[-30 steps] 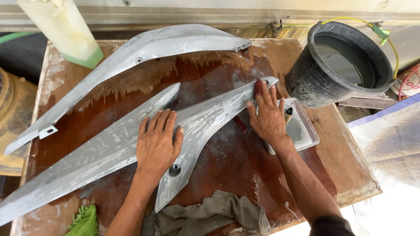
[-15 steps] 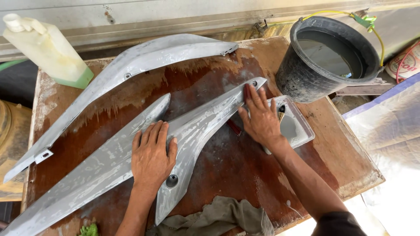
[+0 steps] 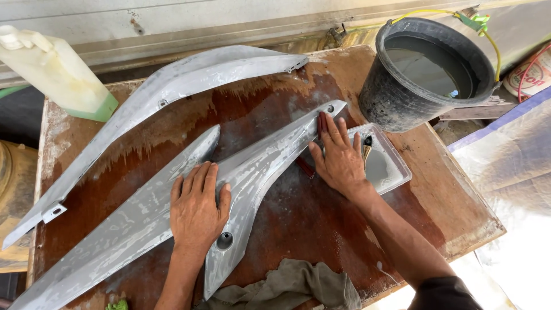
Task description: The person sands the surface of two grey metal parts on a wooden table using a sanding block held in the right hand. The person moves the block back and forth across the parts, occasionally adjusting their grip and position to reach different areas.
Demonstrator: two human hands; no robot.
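A pale plastic jug (image 3: 54, 72) with a green base stands at the far left, its top cut off by the frame edge. Two long grey panels lie left of the left hand: a curved one (image 3: 172, 86) across the back and a flat, tapering one (image 3: 115, 241) whose lower end runs out of view. Both look dull and streaked with wet, chalky residue. The left hand (image 3: 196, 209) lies flat, fingers spread, pressing the forked grey panel (image 3: 258, 172) on the wet brown table (image 3: 298, 224); it grips nothing. Just below its palm the panel has a round hole. The right hand (image 3: 338, 161) rests further up the same panel, fingers extended and close together; something dark red shows under them, hard to make out. Beside it sits a shallow clear tray (image 3: 390, 166), partly hidden by that hand. A crumpled grey rag (image 3: 293, 287) lies near the front edge. A black bucket (image 3: 390, 97) of water stands at the right.
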